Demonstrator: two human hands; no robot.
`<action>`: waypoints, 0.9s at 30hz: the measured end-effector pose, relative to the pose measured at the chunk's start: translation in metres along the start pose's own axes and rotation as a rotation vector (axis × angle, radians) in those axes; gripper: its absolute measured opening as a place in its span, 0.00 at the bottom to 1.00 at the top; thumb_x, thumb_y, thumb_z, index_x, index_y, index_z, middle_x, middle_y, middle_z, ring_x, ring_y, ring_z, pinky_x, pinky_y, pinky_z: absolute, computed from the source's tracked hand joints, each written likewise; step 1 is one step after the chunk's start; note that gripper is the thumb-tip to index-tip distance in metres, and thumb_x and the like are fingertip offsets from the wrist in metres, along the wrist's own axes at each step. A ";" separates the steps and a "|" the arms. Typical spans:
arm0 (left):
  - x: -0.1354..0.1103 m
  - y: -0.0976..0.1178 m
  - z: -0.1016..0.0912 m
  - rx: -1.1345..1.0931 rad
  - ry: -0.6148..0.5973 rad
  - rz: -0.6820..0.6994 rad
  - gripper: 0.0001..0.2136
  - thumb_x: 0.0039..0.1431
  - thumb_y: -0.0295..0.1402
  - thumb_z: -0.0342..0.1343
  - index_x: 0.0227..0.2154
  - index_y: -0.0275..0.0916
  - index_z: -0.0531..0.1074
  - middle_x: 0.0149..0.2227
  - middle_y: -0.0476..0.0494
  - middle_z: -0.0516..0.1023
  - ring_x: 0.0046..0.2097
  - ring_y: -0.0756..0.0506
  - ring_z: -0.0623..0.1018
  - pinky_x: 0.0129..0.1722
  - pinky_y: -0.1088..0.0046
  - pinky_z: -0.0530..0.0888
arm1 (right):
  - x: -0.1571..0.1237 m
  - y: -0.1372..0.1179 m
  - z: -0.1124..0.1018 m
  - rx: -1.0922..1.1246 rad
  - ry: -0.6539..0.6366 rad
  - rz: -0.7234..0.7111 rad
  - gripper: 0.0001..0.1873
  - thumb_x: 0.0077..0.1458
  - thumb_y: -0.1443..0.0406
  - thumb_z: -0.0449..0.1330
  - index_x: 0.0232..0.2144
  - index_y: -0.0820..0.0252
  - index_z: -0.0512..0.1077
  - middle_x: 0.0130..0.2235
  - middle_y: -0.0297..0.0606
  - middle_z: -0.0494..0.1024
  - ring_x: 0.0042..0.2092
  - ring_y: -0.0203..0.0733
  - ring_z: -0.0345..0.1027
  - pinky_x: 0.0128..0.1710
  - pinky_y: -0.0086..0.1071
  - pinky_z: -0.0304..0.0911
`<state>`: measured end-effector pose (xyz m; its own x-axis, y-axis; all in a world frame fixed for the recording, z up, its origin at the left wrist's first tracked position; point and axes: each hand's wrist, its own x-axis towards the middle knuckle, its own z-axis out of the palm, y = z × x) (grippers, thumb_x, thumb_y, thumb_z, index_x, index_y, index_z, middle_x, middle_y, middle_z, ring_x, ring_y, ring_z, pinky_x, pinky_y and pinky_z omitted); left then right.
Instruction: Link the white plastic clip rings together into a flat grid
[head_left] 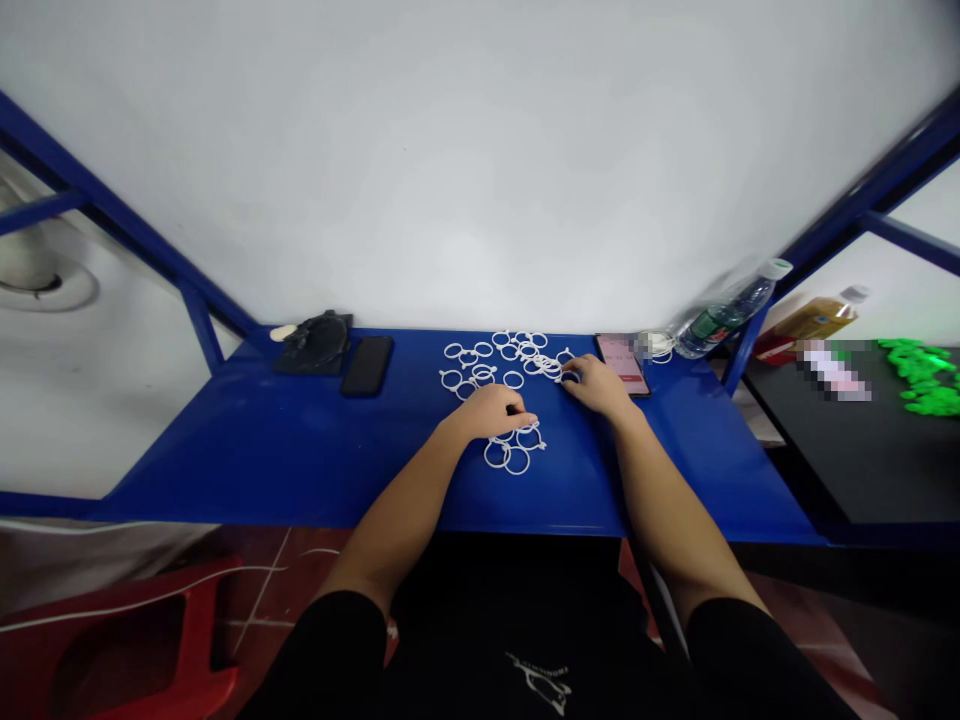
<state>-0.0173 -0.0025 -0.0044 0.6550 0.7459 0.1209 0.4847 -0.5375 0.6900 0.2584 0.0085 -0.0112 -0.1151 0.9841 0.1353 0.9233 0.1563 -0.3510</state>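
Note:
Several white plastic rings [501, 362] lie scattered on the blue table [300, 450]. My left hand [491, 410] rests palm down with its fingers curled over a small cluster of joined rings [514, 452] near the table's middle. My right hand [596, 382] reaches into the far pile of rings, fingers bent and pinching at one ring [564, 370] at the pile's right edge. Whether that ring is off the table I cannot tell.
A black phone [367, 365] and a dark crumpled object [315, 343] lie at the back left. A phone with a lit red screen [622, 362] and a lying water bottle [727, 312] are at the back right. Green parts [926, 375] sit on a black table to the right. A red stool [135, 650] stands lower left.

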 end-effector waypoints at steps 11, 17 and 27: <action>0.004 -0.004 0.002 -0.006 0.137 -0.098 0.12 0.66 0.42 0.59 0.44 0.43 0.81 0.25 0.52 0.79 0.28 0.48 0.77 0.36 0.68 0.73 | -0.003 -0.023 -0.001 0.078 -0.181 -0.064 0.09 0.56 0.66 0.67 0.41 0.55 0.79 0.35 0.34 0.83 0.35 0.40 0.74 0.34 0.29 0.61; 0.006 -0.010 0.003 0.052 0.252 -0.008 0.13 0.66 0.38 0.60 0.50 0.43 0.80 0.42 0.44 0.85 0.43 0.44 0.82 0.49 0.64 0.76 | -0.009 -0.033 -0.003 0.160 -0.136 -0.156 0.06 0.57 0.63 0.67 0.38 0.55 0.79 0.33 0.33 0.82 0.34 0.39 0.73 0.34 0.30 0.59; 0.005 -0.016 0.007 0.109 0.208 0.011 0.13 0.67 0.37 0.60 0.51 0.43 0.79 0.43 0.45 0.83 0.41 0.45 0.80 0.48 0.64 0.76 | -0.010 -0.033 0.000 0.224 -0.211 -0.223 0.03 0.60 0.67 0.62 0.33 0.57 0.76 0.33 0.35 0.80 0.33 0.38 0.70 0.35 0.29 0.58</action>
<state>-0.0175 0.0075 -0.0196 0.5321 0.7990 0.2800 0.5454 -0.5764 0.6085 0.2294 -0.0065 -0.0006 -0.3985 0.9160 0.0458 0.7667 0.3601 -0.5315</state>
